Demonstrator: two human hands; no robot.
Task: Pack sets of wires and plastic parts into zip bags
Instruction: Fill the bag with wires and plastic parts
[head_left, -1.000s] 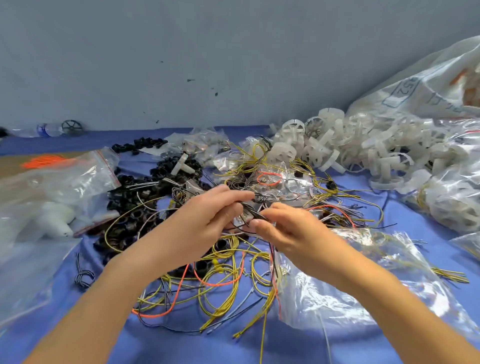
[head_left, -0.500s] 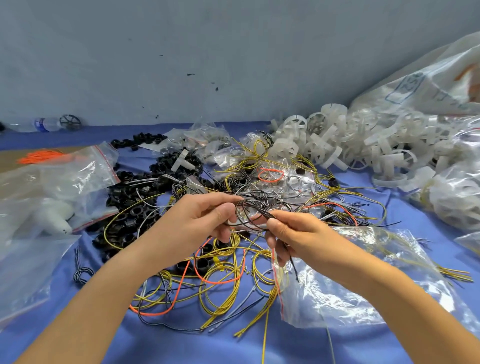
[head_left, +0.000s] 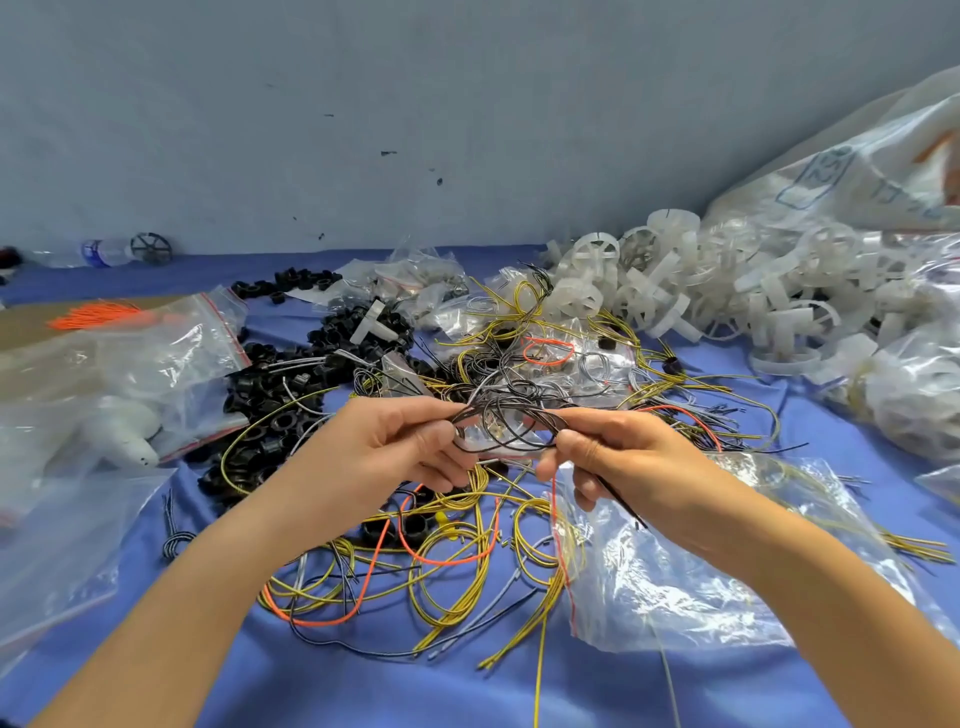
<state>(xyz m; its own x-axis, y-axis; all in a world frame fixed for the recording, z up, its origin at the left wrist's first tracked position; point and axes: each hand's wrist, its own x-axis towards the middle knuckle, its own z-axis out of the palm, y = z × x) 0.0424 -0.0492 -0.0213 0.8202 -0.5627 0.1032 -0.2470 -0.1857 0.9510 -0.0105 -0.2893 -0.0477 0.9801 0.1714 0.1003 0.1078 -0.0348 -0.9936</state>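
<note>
A thin black wire coil (head_left: 506, 423) is pinched at each end by left hand (head_left: 384, 452) and right hand (head_left: 618, 457), presumably for compact bagging.

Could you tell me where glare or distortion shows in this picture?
Head view: glare whitens the zip bag below the right hand; the wide lens bows the blue cloth's far edge; the black wires between it and the left hand look sharp.

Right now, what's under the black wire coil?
A small clear bag shows through the loops of the black wire coil; yellow wires lie lower down. The left hand and right hand cover its ends.
</note>
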